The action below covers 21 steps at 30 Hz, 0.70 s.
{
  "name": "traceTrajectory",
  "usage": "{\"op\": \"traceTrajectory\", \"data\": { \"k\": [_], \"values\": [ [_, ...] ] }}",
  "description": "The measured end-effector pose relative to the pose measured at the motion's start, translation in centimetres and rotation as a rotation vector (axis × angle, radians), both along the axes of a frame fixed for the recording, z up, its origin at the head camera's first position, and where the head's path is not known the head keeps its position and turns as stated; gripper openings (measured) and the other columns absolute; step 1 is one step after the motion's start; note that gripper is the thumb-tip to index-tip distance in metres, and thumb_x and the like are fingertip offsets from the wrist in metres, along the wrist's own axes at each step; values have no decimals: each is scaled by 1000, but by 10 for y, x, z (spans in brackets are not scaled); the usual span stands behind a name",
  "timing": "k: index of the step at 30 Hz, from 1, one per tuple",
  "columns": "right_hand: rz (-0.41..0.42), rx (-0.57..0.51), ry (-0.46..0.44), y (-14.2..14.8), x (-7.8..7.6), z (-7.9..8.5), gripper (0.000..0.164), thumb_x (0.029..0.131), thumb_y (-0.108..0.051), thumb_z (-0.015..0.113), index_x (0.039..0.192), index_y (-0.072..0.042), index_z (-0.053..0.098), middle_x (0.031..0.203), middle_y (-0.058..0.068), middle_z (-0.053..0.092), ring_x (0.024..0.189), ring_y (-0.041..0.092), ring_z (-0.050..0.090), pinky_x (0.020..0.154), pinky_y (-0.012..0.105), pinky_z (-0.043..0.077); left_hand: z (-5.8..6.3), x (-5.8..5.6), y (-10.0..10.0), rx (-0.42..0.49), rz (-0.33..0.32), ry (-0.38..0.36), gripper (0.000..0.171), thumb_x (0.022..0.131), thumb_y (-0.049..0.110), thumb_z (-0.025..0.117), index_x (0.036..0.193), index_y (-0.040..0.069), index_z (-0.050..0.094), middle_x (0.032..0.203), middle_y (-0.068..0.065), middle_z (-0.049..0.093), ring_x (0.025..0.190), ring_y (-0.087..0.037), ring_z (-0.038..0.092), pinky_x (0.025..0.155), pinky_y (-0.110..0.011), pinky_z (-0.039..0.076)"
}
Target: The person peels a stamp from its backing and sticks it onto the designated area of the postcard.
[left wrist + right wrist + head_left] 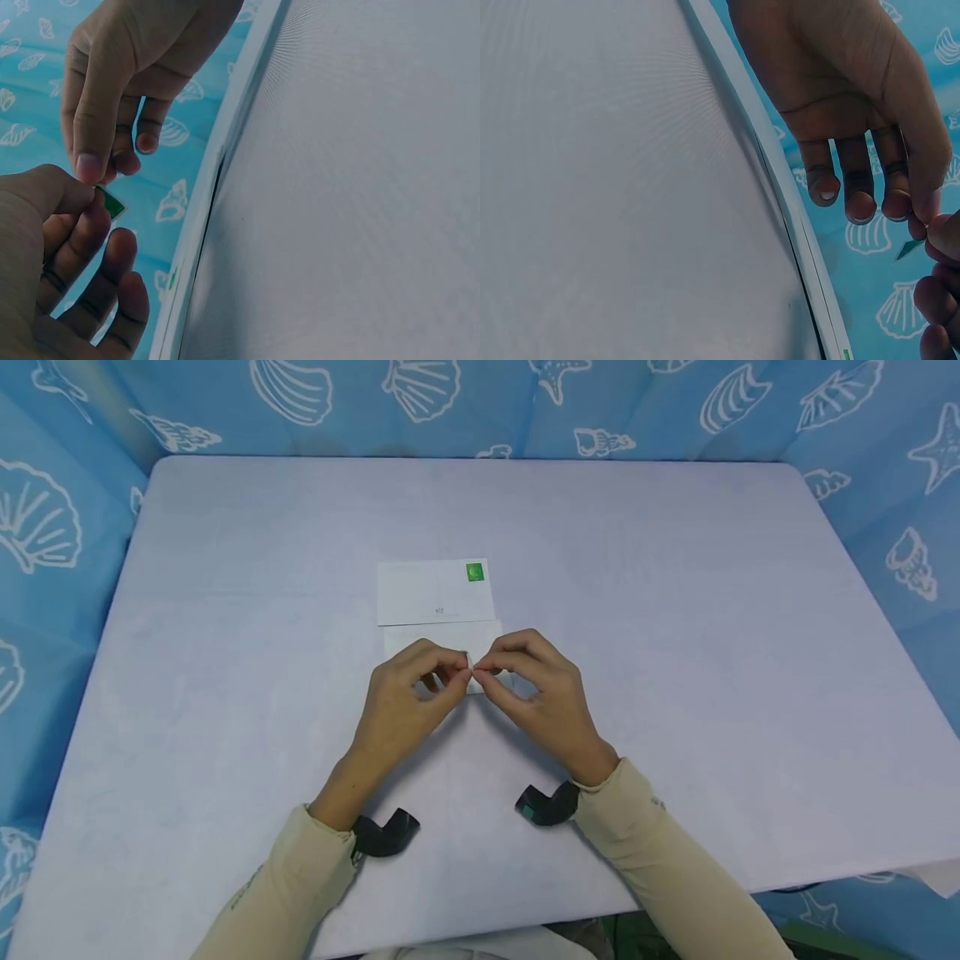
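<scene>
My left hand [405, 689] and right hand [546, 693] meet fingertip to fingertip above the lower white envelope [438, 633]. Between left thumb and forefinger is a small green stamp with a pale border [112, 203], mostly covered by the fingers. The right thumb and forefinger pinch at its edge, where the right wrist view shows a green corner of the stamp [909, 249] sticking out. The other fingers of both hands are loosely bent. Just beyond lies the upper white envelope [427, 593], bearing a green stamp [475, 572] at its top right corner and small print near its bottom edge.
Both envelopes lie flat on a white-covered table [675, 652], one directly above the other. A blue curtain with white shells [495, 410] hangs behind and beside it. Black wrist mounts [386, 833] stick out from both sleeves.
</scene>
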State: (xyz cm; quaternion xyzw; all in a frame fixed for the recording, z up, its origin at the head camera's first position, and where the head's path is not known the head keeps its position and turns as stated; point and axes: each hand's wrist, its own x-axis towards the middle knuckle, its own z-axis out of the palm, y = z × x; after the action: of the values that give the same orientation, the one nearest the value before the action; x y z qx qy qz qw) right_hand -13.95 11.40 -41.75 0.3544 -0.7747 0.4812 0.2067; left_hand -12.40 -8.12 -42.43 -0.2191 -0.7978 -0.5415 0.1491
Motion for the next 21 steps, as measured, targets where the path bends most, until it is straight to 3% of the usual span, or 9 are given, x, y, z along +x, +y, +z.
{"op": "traceTrajectory", "data": {
  "k": [21],
  "values": [
    [-44,2,-6,4,-3,-2,5,90,-8,73,91,-4,76,99,5,65,84,15,62,74,29,50,-1,-1,0,-27,22,22,5,91,5,71,94,7,74,88,1,66,78,-10,59,67,-28,52]
  ]
}}
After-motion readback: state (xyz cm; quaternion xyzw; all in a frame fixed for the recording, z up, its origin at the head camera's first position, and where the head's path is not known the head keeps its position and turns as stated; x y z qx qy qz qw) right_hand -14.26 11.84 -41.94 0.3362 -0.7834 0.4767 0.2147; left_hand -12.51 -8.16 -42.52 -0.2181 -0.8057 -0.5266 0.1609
